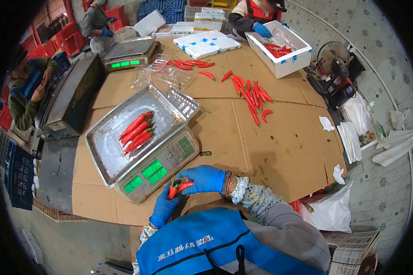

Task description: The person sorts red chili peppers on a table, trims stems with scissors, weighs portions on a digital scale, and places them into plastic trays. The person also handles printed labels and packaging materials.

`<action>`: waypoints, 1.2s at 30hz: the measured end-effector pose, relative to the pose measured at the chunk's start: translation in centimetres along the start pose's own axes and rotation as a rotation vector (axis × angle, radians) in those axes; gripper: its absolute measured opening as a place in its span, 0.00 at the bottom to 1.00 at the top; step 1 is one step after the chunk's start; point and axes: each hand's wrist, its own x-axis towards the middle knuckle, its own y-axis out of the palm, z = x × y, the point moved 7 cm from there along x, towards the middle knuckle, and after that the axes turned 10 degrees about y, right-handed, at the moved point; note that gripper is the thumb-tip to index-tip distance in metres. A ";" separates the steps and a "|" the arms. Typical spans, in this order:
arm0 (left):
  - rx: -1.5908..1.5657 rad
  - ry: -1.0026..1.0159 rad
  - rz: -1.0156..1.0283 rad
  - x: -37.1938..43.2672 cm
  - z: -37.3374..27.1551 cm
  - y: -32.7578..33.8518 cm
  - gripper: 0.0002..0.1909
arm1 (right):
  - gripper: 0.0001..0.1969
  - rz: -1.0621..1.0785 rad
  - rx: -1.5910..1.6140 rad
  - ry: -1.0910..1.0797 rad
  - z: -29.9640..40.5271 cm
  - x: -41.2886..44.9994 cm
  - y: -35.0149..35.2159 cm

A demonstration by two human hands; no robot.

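Note:
My left hand [165,206], in a blue glove, holds red chili peppers [173,191] upright near the table's front edge. My right hand [203,179], also blue-gloved, has its fingertips at another red chili [185,186] beside them. Just beyond my hands stands a digital scale [173,163] with lit green displays. On its metal tray [101,137] several red chilies [137,132] lie side by side, inside what looks like a clear plastic tray. More loose red chilies [249,94] are scattered on the cardboard-covered table.
Clear plastic trays [148,75] lie behind the scale, near a second scale [129,51]. A co-worker's gloved hand [262,30] reaches into a white foam box [292,67] holding chilies. A foam lid [206,44] lies at the back. Two people stand at the left.

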 end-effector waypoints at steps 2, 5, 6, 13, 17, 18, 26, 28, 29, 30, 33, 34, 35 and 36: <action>-0.110 -0.024 0.021 -0.3 -0.2 0.2 0.23 | 0.28 0.011 0.110 0.028 -0.1 0.1 -0.2; -0.362 -0.091 0.023 -0.8 -0.9 0.5 0.21 | 0.25 -0.027 0.129 0.055 -0.3 0.2 -0.5; -0.497 -0.045 0.041 -0.8 -1.7 0.6 0.20 | 0.23 -0.045 0.117 0.069 -0.4 0.2 -0.7; -0.469 -0.145 -0.018 -1.1 -2.1 -0.5 0.14 | 0.20 -0.119 0.308 0.011 -0.7 -0.8 -3.0; -0.557 -0.127 0.074 -1.4 -3.0 -0.9 0.16 | 0.15 -0.106 0.537 0.127 -1.5 -1.2 -3.8; -0.612 -0.108 0.089 -1.4 -3.3 -1.0 0.17 | 0.14 -0.137 0.576 0.107 -1.5 -1.3 -4.2; -0.785 -0.073 0.135 -0.8 -4.4 0.3 0.23 | 0.11 -0.038 0.368 -0.253 2.1 0.1 -1.8; -0.779 -0.128 0.203 -0.9 -4.3 1.1 0.23 | 0.12 -0.006 0.285 -0.259 2.6 0.6 -0.9; -0.817 -0.106 0.264 -0.9 -4.6 1.5 0.23 | 0.12 -0.006 0.433 -0.175 2.0 0.9 -0.9; -0.827 -0.146 0.204 -0.7 -4.3 1.2 0.23 | 0.13 -0.012 0.582 -0.105 1.5 1.1 -1.0; -0.951 -0.168 0.025 -0.1 -4.0 0.4 0.24 | 0.15 -0.195 0.838 -0.079 1.2 1.0 -2.7; -0.999 -0.163 0.027 0.4 -4.3 0.3 0.24 | 0.16 -0.283 0.873 -0.045 0.8 1.1 -3.6; -1.052 -0.153 0.036 0.9 -4.7 0.3 0.25 | 0.17 -0.296 0.921 -0.036 0.6 1.0 -4.5; -1.092 -0.159 0.070 1.0 -5.1 0.4 0.26 | 0.18 -0.342 0.957 0.026 0.0 0.6 -5.2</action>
